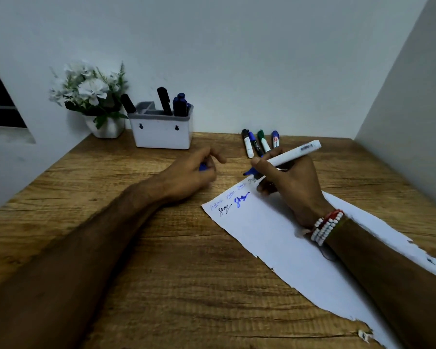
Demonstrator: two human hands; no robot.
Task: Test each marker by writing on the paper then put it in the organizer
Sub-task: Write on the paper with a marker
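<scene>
My right hand (pixel 291 183) grips a white marker (pixel 291 154) with a blue tip, uncapped, tip just above the top edge of the white paper (pixel 275 238). The paper carries several black and blue scribbles near its top-left corner. My left hand (pixel 194 172) rests on the table left of the paper, curled around a blue cap (pixel 202 167). Several capped markers (pixel 258 143) lie side by side beyond my right hand. The white organizer (pixel 163 133) stands at the back by the wall, with several black and blue markers upright in it.
A white pot of white flowers (pixel 93 96) stands left of the organizer in the back corner. Walls close the wooden table (pixel 161 260) at the back and right. The table's left edge runs diagonally.
</scene>
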